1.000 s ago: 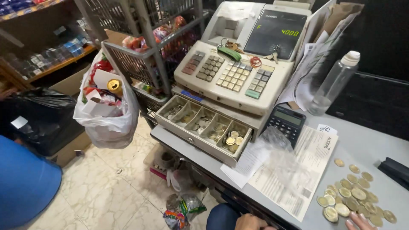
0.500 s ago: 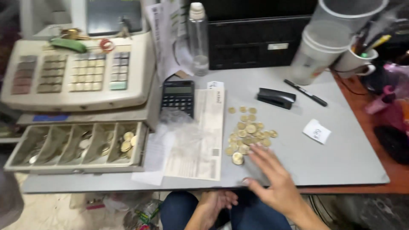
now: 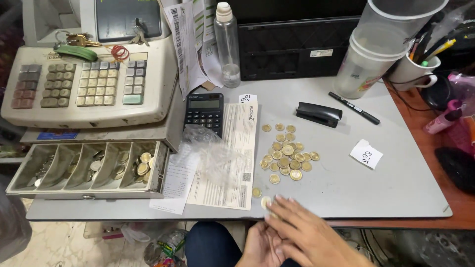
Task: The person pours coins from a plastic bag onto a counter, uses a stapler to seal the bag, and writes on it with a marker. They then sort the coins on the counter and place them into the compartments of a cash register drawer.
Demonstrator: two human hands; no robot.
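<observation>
- Grey counter fills the middle of the head view, with a cash register at far left and its coin drawer pulled open below it.
- At the near edge of the counter, the right hand lies flat and palm down, its fingers spread and only slightly bent, the tips on or just beside a gold coin at the very edge.
- It grips nothing that I can see.
- The left hand sits cupped below the counter edge, palm up and fingers loosely open; whether it already holds coins I cannot tell.
- The main pile of coins lies farther away, near the middle, well apart from both hands, with one stray coin between the pile and the edge.
- Risk, as I judge it: a coin slid over the edge could miss the cupped palm and drop to the floor, since the palm sits a little left of the sliding fingertips.
- Another: flat fingers on smooth metal may skid and leave the coin behind, or flick it sideways onto the printed receipt just to the left.
- A broad sweep could also drag that paper and the crumpled clear plastic bag toward the edge.
- The count could go astray if a coin slips off unnoticed.
</observation>
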